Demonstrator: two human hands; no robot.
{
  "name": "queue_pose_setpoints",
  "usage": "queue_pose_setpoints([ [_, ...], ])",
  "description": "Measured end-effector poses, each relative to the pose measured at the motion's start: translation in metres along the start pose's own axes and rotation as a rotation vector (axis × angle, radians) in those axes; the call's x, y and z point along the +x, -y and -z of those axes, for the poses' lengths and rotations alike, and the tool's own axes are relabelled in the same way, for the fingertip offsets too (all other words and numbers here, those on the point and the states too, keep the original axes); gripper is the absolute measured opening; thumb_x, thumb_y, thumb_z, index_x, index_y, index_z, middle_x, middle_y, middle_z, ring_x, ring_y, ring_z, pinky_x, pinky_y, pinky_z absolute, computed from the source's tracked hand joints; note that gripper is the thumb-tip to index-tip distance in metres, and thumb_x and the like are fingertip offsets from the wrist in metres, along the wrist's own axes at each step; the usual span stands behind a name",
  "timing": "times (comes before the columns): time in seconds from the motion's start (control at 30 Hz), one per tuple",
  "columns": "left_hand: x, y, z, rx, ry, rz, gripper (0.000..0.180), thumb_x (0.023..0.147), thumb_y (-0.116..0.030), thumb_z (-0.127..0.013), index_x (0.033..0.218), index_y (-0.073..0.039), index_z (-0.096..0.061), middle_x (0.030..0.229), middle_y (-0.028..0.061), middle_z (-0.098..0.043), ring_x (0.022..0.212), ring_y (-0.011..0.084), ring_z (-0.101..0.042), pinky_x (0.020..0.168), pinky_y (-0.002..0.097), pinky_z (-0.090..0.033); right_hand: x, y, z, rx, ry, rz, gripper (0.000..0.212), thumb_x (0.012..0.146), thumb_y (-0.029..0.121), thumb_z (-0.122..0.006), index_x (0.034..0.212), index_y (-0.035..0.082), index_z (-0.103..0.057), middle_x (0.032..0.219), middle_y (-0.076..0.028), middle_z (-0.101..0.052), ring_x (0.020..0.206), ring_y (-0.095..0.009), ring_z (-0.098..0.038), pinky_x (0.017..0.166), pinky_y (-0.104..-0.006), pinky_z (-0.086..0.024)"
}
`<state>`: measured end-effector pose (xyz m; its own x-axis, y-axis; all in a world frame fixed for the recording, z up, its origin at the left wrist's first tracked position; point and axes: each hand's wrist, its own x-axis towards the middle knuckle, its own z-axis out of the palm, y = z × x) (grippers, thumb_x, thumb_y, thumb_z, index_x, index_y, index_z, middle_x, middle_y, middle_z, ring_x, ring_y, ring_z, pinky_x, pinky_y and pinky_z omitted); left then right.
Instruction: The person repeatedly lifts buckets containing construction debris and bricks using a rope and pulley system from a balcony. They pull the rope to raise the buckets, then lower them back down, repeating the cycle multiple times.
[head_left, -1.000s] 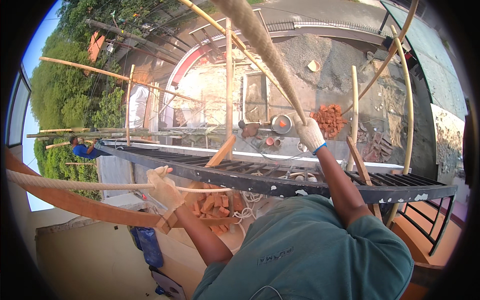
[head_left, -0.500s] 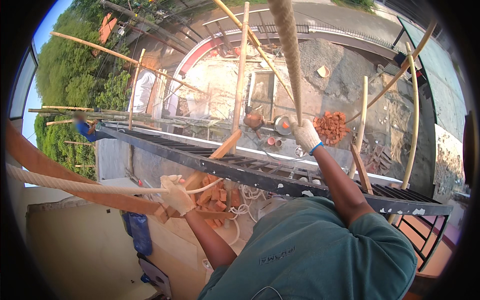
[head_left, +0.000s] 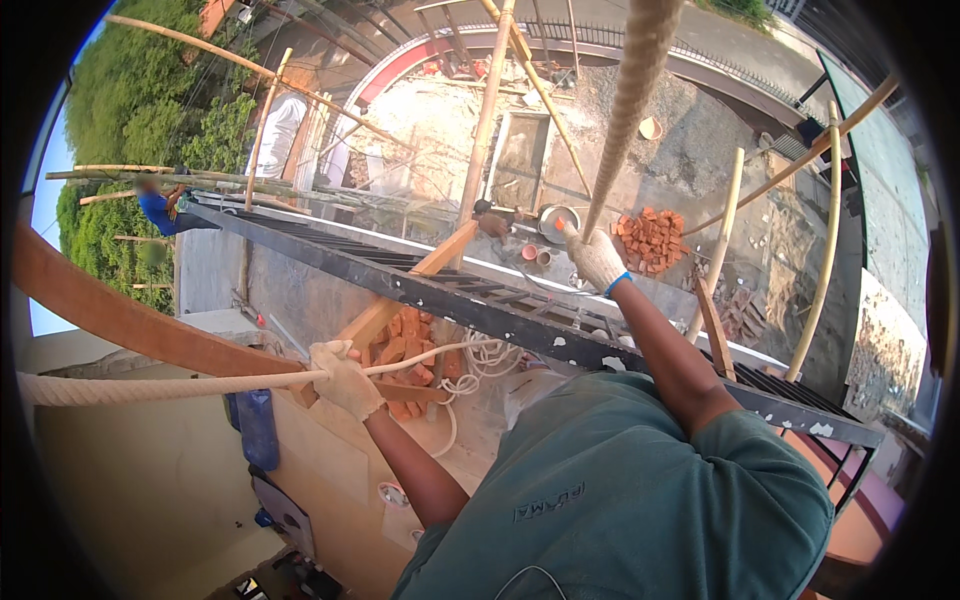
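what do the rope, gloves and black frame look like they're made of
Rope: matt twisted fibre, by its spiralling strands; natural or synthetic, I can't tell.

Gloves: off-white cloth, perhaps cotton knit, from their soft, dull look.

Black frame: likely painted metal, as the dark coat shows pale, chipped-looking patches.

Left hand [head_left: 345, 380] and right hand [head_left: 597, 260] are curled closed, the right reaching farther

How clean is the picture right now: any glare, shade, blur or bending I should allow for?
Head view: the sunlit ground beyond the black railing is pale and washed out; head view: the wall at lower left sits in dim shade; head view: the rope looks soft toward the top edge, above the right hand; head view: the wooden beam looks strongly curved, likely from the fisheye.
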<state>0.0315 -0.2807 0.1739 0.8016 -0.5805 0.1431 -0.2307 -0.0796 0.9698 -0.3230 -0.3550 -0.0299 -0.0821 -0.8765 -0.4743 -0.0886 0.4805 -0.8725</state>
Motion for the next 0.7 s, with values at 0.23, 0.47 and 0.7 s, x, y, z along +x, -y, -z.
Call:
queue_pose_setpoints([
  [0.23, 0.003, 0.005, 0.001, -0.044, 0.039, 0.016, 0.032, 0.101, -0.027, -0.054, 0.081, -0.002, -0.058, 0.075, 0.0062, -0.057, 0.065, 0.0144, -0.055, 0.057, 0.0281, -0.043, -0.001, 0.006, -0.015, -0.026, 0.113, -0.056, 0.048, 0.103, 0.046, -0.056, 0.088, 0.002, -0.069, 0.060, -0.002, -0.055, 0.050, -0.013, -0.052, 0.048, -0.0337, -0.042],
  [0.47, -0.010, -0.011, -0.009, -0.010, 0.026, 0.100, 0.032, 0.101, -0.027, -0.056, 0.081, -0.002, -0.058, 0.075, 0.0057, -0.057, 0.065, 0.0149, -0.055, 0.059, 0.0277, -0.043, -0.015, 0.006, -0.015, -0.115, 0.123, -0.063, 0.051, 0.103, 0.047, -0.057, 0.096, -0.001, -0.073, 0.061, -0.003, -0.056, 0.058, -0.013, -0.053, 0.055, -0.0356, -0.044],
  [0.7, -0.006, -0.012, -0.018, -0.097, 0.182, -0.017, 0.034, 0.102, -0.026, -0.054, 0.079, -0.002, -0.058, 0.071, 0.0090, -0.058, 0.062, 0.0172, -0.055, 0.059, 0.0299, -0.045, -0.020, -0.008, -0.012, -0.154, 0.145, -0.056, 0.050, 0.102, 0.046, -0.058, 0.090, -0.001, -0.070, 0.065, -0.004, -0.058, 0.063, -0.013, -0.052, 0.061, -0.0364, -0.045],
])
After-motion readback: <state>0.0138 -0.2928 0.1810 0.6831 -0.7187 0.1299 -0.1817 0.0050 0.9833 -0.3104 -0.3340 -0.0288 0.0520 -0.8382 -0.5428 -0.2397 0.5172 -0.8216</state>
